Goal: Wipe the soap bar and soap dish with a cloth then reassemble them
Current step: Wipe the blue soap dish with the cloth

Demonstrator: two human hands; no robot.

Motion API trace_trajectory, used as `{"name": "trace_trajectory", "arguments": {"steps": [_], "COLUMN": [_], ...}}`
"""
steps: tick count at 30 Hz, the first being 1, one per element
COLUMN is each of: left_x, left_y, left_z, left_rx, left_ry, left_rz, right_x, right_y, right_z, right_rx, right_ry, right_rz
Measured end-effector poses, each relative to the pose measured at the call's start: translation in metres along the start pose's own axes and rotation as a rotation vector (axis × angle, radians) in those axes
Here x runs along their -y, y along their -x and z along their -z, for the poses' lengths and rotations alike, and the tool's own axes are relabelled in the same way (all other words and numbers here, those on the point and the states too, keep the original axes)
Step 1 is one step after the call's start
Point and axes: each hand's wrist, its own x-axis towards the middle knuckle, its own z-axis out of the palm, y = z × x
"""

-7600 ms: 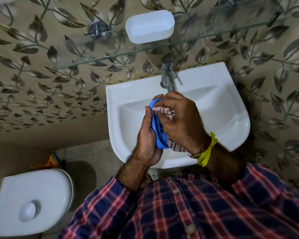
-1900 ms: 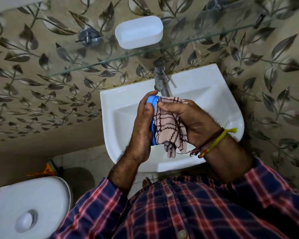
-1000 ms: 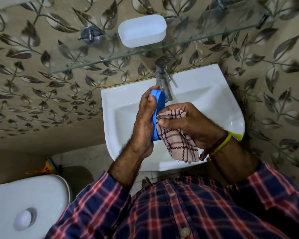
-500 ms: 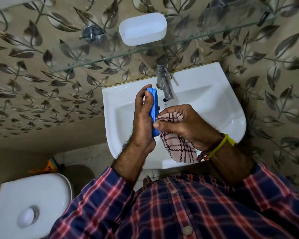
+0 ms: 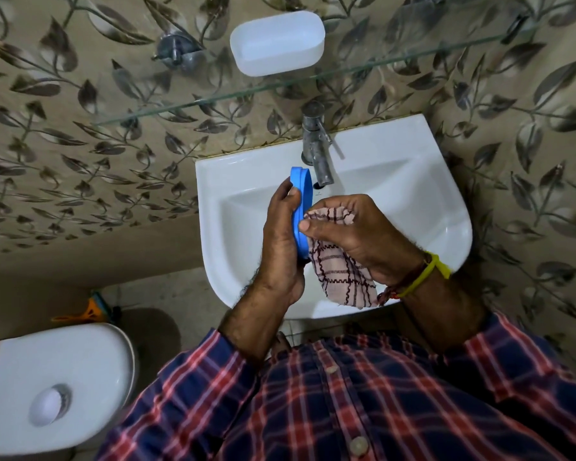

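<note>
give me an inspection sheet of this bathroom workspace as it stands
surface: white sink, basin bare, tap at its back
job's things: blue dish held on edge over the sink; checked cloth against it; white tub on the glass shelf; soap bar not seen
clutter: orange item on the floor
grippers: left hand holds the dish; right hand pinches the cloth
cables: nothing seen
surroundings: leaf-pattern wall, toilet tank lower left
</note>
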Motion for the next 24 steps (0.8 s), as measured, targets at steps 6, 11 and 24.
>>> {"name": "trace_trajectory", "arguments": {"steps": [6,11,24], "left_x": [0.007,-0.002,-0.024], "left_y": [-0.002,-0.008,-0.008], "left_z": [0.006,0.011,0.007], "left_rx": [-0.048,-0.003,0.093], "left_ry": [0.070,0.062,-0.062], "left_rz": [0.043,0.086,0.303], "right_x": [-0.006,-0.003,-0.007], "right_y": [0.005,0.006,0.001], "right_z": [-0.004,-0.001,0.001], "right_rx": [0.044,0.092,-0.008], "right_ry": [0.105,0.242,0.308], "right_rz": [0.062,0.145,0.208]}}
